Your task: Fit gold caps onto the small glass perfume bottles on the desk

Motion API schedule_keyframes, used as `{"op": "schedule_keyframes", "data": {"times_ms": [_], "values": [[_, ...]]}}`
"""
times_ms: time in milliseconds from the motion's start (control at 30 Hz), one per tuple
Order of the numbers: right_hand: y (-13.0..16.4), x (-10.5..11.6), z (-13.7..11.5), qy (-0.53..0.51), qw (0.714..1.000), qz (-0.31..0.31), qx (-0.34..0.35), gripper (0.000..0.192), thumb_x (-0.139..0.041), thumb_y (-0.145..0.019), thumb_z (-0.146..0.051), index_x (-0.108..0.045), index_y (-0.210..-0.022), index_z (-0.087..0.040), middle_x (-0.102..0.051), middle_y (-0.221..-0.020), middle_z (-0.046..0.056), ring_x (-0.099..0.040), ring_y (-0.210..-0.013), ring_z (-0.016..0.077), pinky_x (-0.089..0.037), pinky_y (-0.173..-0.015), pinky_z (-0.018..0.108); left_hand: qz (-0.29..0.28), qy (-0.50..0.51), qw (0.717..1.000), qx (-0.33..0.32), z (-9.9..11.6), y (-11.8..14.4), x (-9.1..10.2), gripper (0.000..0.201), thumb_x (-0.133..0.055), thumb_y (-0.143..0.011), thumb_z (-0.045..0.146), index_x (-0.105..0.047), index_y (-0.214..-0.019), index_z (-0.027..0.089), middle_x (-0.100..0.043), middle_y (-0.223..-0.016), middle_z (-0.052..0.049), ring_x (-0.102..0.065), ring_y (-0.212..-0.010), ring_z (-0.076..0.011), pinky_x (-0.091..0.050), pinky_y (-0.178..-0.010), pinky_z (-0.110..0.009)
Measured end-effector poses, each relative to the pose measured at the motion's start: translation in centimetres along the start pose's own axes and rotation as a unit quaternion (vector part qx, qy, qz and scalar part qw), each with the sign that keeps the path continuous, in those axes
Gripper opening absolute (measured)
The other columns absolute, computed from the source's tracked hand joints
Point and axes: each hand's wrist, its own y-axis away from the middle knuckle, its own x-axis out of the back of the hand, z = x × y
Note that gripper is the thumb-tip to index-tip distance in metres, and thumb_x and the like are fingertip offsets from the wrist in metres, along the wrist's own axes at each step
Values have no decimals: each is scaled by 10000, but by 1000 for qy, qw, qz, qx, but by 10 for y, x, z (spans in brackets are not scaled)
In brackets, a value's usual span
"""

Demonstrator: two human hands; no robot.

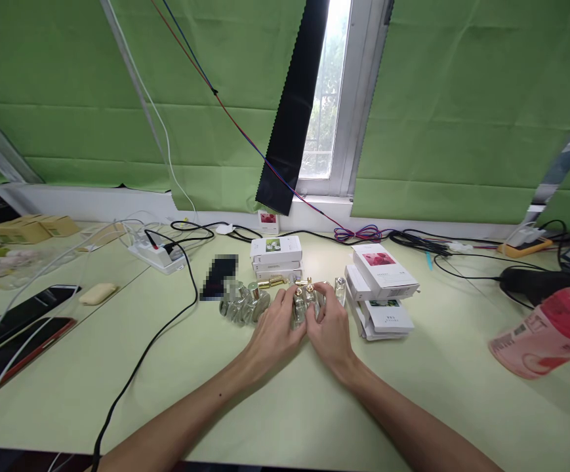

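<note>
Both hands [277, 328] [331, 328] around small bottles [307, 301]; fingertips and grip hidden

Two hands [277, 328] [331, 328], two phones [19, 314] [14, 354], one power strip [157, 254], one soap bar [98, 293], one pink bottle [545, 331].

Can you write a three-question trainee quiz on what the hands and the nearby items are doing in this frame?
1. True or false: both hands, the left hand and the right hand, meet around the small bottles.
2. Which lies right of the right hand: A) the stack of white boxes, B) the power strip, C) the bar of soap?
3. What lies just left of the left hand on the table?

Key: 1 true. 2 A. 3 a cluster of bottles.
</note>
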Motion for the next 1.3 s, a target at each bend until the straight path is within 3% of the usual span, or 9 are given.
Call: {"op": "schedule_keyframes", "data": {"times_ms": [200, 333, 733, 1133, 1300], "values": [[-1, 0, 0, 9, 1000, 4, -1, 365, -496, -861, -148, -551, -1220, -184, -700, -1157, 105, -681, -840, 214, -541, -672, 327, 2, -23, 1000, 11, -2, 0, -2, 521, -562, -873, 269, -427, -1375, 235, -531, -1177, -107, -621, -730, -189, -497, -646, -327], [-1, 1, -2, 3, 1000, 4, -9, 338, -492, -872, -158, -557, -1203, -181, -703, -1138, 99, -675, -828, 213, -536, -670, 329, -3, -14, 1000, 12, -1, 0, -1, 493, -556, -878, 286, -443, -1356, 240, -517, -1168, -95, -582, -647, -156, -489, -623, -322], [-1, -1, 0, 7, 1000, 18, -11, 293, -496, -888, -185, -570, -1171, -191, -711, -1096, 93, -669, -770, 205, -499, -608, 308, 1, -8, 1000, 8, 0, 1, -2, 494, -589, -852, 299, -442, -1321, 254, -495, -1187, -96, -587, -652, -155, -476, -559, -296], [-2, 1, -4, 7, 1000, 19, -17, 269, -508, -887, -179, -573, -1147, -192, -707, -1087, 84, -665, -820, 212, -511, -655, 319, 4, 45, 999, -4, 1, 2, -3, 452, -584, -859, 274, -450, -1290, 257, -453, -1268, -111, -617, -731, -171, -508, -582, -305], [-2, 2, -7, 1, 1000, 21, -20, 249, -496, -912, -200, -585, -1144, -182, -707, -1084, 94, -661, -826, 213, -510, -660, 320, 6, 48, 999, -7, 2, 3, -5, 589, -594, -852, 276, -381, -1401, 280, -450, -1310, -117, -610, -707, -158, -505, -573, -302]]}}
